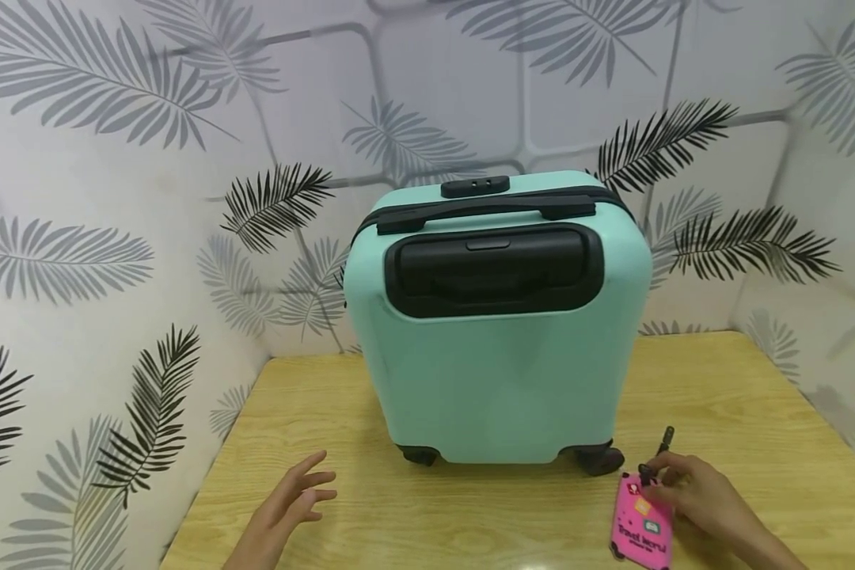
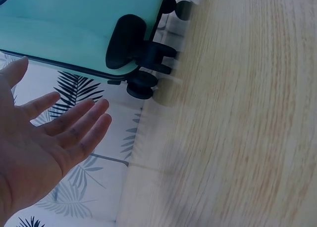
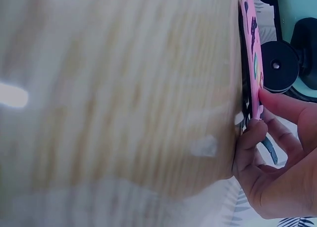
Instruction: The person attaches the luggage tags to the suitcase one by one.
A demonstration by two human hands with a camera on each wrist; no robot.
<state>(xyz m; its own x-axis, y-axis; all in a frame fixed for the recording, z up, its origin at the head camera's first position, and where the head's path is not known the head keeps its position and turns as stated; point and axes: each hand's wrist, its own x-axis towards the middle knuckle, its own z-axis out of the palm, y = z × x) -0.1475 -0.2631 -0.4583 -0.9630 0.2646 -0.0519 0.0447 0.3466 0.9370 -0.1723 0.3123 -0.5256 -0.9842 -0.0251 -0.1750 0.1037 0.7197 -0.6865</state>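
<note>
A mint-green suitcase (image 1: 502,380) with a black top handle stands upright on a wooden table. In front of its right wheel lies a pink luggage tag (image 1: 637,522) with "Travel World" lettering and a black strap (image 1: 665,440). My right hand (image 1: 705,495) pinches the tag's strap end between thumb and fingers. The right wrist view shows the tag (image 3: 253,54) edge-on, close over the tabletop, with the fingers at its end. My left hand (image 1: 285,507) is held left of the suitcase's front, fingers spread and holding nothing. In the left wrist view its palm (image 2: 44,148) shows beside the suitcase's wheels (image 2: 141,83).
The table (image 1: 313,412) runs back to a wall (image 1: 150,261) with a leaf-pattern covering, which also closes in the left and right sides. A black combination lock (image 1: 474,187) sits on the suitcase's top. A black wheel (image 1: 598,459) stands near the tag.
</note>
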